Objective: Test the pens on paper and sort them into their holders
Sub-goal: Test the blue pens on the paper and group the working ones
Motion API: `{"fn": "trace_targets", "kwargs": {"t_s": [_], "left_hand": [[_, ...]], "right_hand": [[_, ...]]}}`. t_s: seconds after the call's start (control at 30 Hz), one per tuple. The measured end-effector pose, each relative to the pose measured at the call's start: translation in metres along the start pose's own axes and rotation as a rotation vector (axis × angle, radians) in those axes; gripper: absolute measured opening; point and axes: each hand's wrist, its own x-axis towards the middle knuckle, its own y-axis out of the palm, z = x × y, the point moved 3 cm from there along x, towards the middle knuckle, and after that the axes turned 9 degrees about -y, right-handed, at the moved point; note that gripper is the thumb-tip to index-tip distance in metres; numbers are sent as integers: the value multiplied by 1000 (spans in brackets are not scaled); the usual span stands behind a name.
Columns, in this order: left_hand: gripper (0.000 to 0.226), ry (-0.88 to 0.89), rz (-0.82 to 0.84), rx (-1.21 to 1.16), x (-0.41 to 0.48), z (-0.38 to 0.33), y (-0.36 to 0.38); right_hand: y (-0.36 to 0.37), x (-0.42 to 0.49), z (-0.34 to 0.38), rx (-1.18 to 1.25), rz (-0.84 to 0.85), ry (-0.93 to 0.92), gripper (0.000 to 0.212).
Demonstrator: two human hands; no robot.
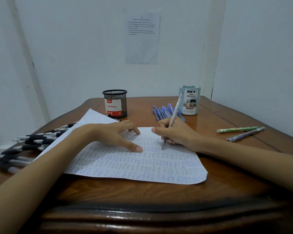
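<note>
- Holding a grey pen [174,114] in a writing grip, the right hand [178,134] has its fingers [153,130] curled round the barrel. The tip touches the paper [142,168] in its far right part.
- The left hand [112,134] lies on the paper with spread fingers, holds nothing, and presses the sheet on the table [142,196].
- The long axis of the pen runs from the tip, near the person, up and away to the right. Its back end points toward the light blue holder [190,103].
- I judge that the writing test is the step in hand, and the next move carries this pen to a holder. I cannot tell which holder is correct.
- The light blue holder stands beyond the right hand and near it. The black mesh holder [115,102] stands beyond the left hand, farther from the pen.
- A heap of blue pens [162,112] lies just beside the blue holder, between it and the hand, so the hand should probably pass over them.
- Black pens [32,144] fill the left edge. 2 loose pens [237,129] lie at the right, well apart from the hand.
</note>
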Motion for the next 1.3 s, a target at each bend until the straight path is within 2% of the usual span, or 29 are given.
{"fn": "trace_targets", "kwargs": {"t_s": [0.33,0.47,0.9,1.0,1.1,1.2,1.3], "left_hand": [[80,6,-3,2,1,0,0],[79,12,-11,0,2,2,0],[81,30,-22,-4,1,-1,2],[81,62,-32,-13,2,-4,5],[76,106,-33,-36,3,-5,7],[67,144,-112,-138,-1,-7,2],[45,135,-214,-358,-7,-5,-11]], "right_hand": [[0,1,2,-60,-17,-59,43],[2,-1,5,-22,25,-32,41],[-4,1,3,-64,-63,73,39],[-12,3,13,-22,-157,158,42],[-21,11,28,80,-291,137,55],[-21,14,40,178,-383,175,43],[-12,12,47,289,-400,224,29]]}}
